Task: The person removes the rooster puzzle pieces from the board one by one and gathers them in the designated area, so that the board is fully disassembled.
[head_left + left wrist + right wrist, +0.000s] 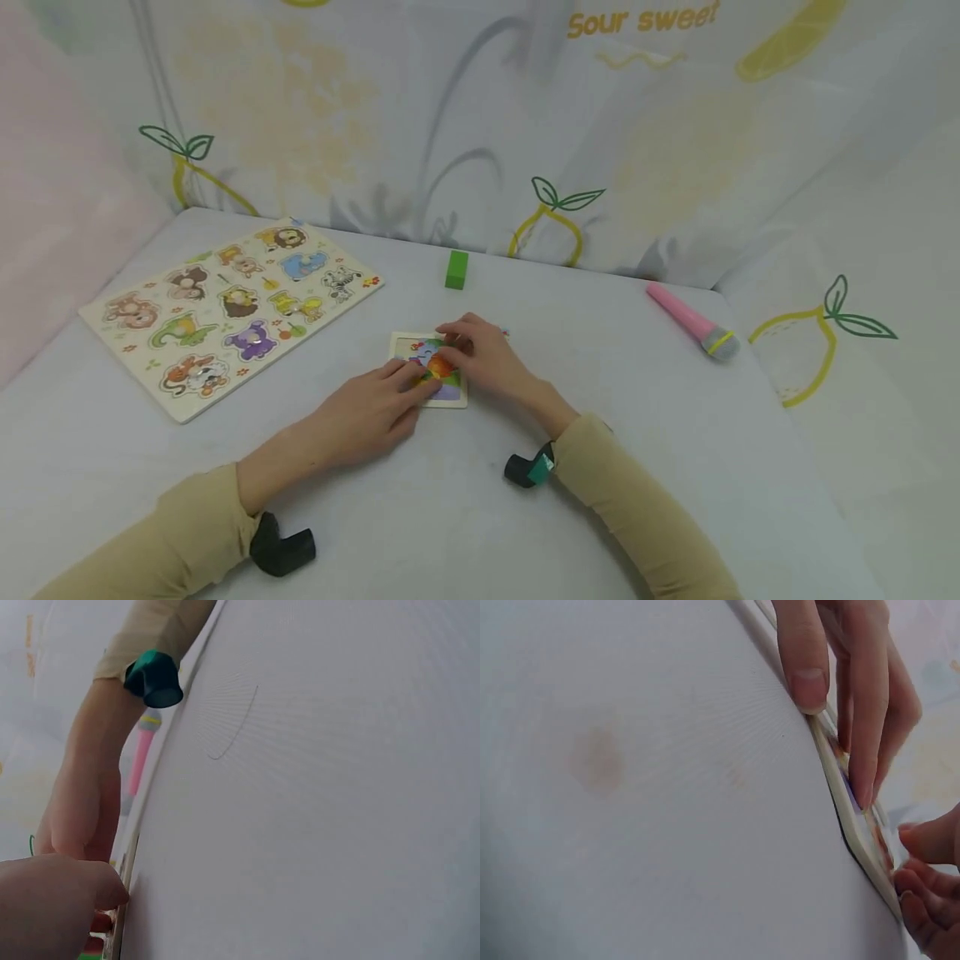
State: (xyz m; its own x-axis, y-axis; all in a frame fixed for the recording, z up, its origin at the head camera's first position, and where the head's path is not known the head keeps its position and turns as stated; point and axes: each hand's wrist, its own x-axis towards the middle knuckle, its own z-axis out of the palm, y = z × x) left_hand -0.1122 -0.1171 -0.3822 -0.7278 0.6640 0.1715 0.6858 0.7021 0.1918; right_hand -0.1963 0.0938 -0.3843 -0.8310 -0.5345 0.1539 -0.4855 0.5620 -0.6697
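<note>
Animal peg board (270,356), L side of frame, lies at an angle, top corner at tabletop's (420,508) back edge; strip of white btwn it & puzzle. LH (371,412), ctr-left: fingers fairly straight, resting on puzzle, thumb at its near edge per R wrist cam; no grip round anything. Small framed puzzle (447,404), mid-frame, well in from all table edges; blue/orange pic partly hidden by fingers. Green block (457,271), upper mid, btwn puzzle & back edge, apart from both. RH (487,358), just R of ctr: fingers bent, thumb near fingertips, at puzzle's R side; can't tell if it pinches a pc. Wide white stretch to R, then pink mic (693,322), mid-right, head just beside tabletop's R edge.
</note>
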